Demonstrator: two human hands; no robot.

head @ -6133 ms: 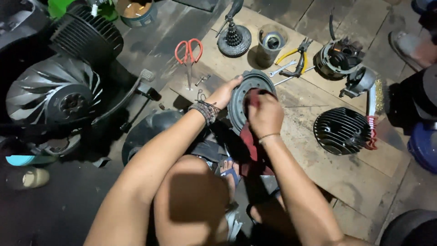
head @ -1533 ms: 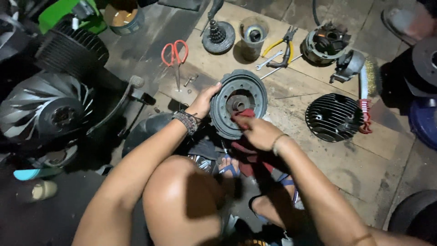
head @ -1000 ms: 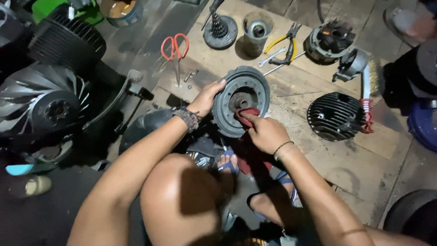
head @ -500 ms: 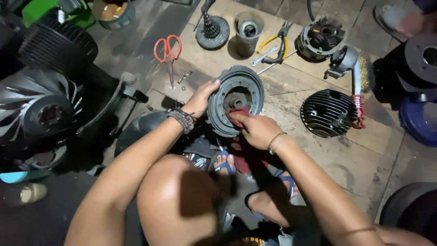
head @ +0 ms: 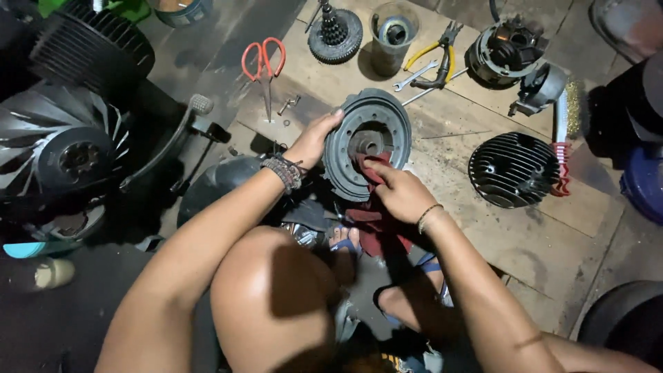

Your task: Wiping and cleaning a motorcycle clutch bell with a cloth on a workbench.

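Right hand (head: 400, 193) shifted lower, plank floor (head: 525, 235), dim workshop

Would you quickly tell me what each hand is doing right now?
Left hand: gripping the round metal part's rim.
Right hand: pressing a red rag into it.

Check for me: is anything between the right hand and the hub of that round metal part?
Only the red rag: the right hand presses it against the hub of the round metal part. The left hand grips the rim, clear of the hub.

Scissors (head: 263, 63) left of drum (head: 369, 141), finned head (head: 513, 169) right.
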